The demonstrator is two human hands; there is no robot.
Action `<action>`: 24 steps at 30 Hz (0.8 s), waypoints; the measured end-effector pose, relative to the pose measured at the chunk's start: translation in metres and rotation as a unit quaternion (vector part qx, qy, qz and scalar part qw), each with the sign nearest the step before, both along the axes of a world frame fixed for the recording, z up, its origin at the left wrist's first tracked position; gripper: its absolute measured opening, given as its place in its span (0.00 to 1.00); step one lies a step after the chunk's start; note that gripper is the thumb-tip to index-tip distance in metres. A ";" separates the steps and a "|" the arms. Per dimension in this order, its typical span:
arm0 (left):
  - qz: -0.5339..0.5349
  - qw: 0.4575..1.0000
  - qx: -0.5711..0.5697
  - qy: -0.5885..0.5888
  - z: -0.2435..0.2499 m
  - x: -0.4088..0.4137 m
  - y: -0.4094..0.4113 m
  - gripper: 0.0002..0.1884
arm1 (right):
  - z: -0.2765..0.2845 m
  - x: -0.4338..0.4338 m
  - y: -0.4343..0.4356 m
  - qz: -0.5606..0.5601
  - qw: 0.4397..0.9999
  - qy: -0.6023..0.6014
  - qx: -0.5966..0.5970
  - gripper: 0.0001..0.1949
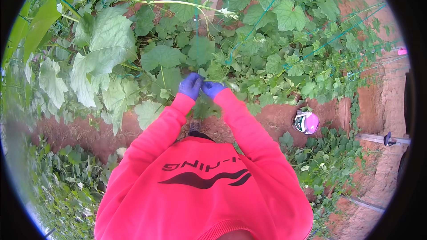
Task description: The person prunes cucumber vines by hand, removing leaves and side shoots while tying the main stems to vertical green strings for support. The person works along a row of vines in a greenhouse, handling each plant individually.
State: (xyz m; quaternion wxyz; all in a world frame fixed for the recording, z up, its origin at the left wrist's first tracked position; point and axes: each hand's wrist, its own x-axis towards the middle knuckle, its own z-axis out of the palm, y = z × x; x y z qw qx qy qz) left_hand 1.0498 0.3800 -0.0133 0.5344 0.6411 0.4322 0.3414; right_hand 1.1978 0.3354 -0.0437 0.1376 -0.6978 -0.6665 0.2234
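Observation:
Both my hands wear blue-purple gloves and meet at fingertip level in front of my chest, among the leaves of a climbing vine. My left hand point(191, 85) has its fingers closed where a green twine point(196, 40) comes straight down to it. My right hand point(213, 89) is close beside it, fingers bent inward. A thin pale vine stem point(218, 80) runs along the top of the right fingers. Whether those fingers grip it is hidden by the glove and leaves. Broad lobed leaves point(162, 57) surround both hands.
A long vine shoot point(180, 2) with tendrils crosses above the hands. Further green twines point(260, 21) slant up to the right. A bucket with a pink top point(311, 123) stands on the reddish soil point(273, 120) at right. A metal rail point(370, 136) and more vines point(63, 180) lie beyond.

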 end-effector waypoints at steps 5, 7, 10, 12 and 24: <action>0.037 0.986 -0.110 -0.117 0.014 0.000 -0.001 0.10 | 0.059 0.023 0.001 -0.107 0.990 0.084 0.045 0.10; 0.005 0.983 -0.134 -0.121 0.031 0.002 -0.002 0.14 | 0.068 0.029 0.011 -0.130 0.970 0.203 0.041 0.09; -0.028 0.987 -0.115 -0.110 0.031 0.002 -0.003 0.19 | 0.075 0.024 0.020 -0.096 0.906 0.405 0.070 0.09; -0.033 0.984 -0.135 -0.115 0.032 0.004 -0.003 0.20 | 0.088 0.020 0.021 -0.095 0.861 0.499 0.021 0.09; -0.084 0.980 -0.173 -0.051 0.041 -0.007 -0.005 0.22 | 0.076 0.015 0.011 -0.087 0.852 0.505 0.108 0.11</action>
